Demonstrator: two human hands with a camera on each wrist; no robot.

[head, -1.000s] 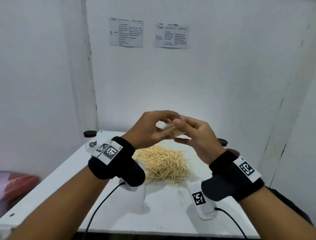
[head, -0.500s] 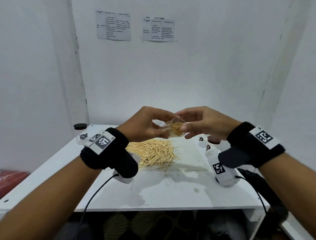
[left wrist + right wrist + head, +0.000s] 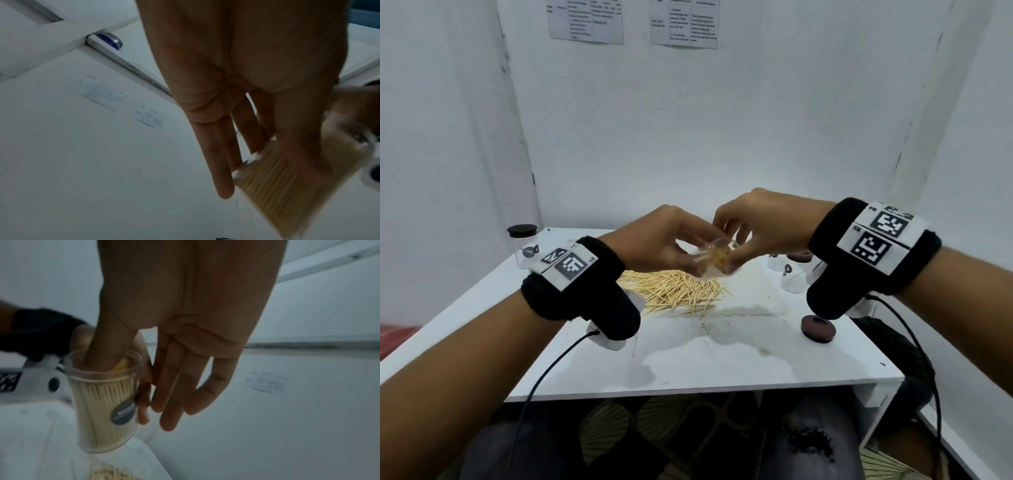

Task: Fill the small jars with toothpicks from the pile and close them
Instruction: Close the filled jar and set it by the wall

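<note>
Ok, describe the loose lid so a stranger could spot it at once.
Start at the white table, then go to its near right part, just below the right hand's wristband. The loose lid lies there flat and alone: a dark reddish-brown disc, unlike the black-capped jar at the far left.

The head view looks forward and down from above the person's forearms onto the white worktop (image 3: 722,359), both hands meeting mid-frame; the left wrist view looks along the left hand (image 3: 236,97) from very close, tilted up toward the wall; the right wrist view looks along the right hand (image 3: 185,321) equally close; all three share the clear jar (image 3: 104,402) packed with toothpicks.
</note>
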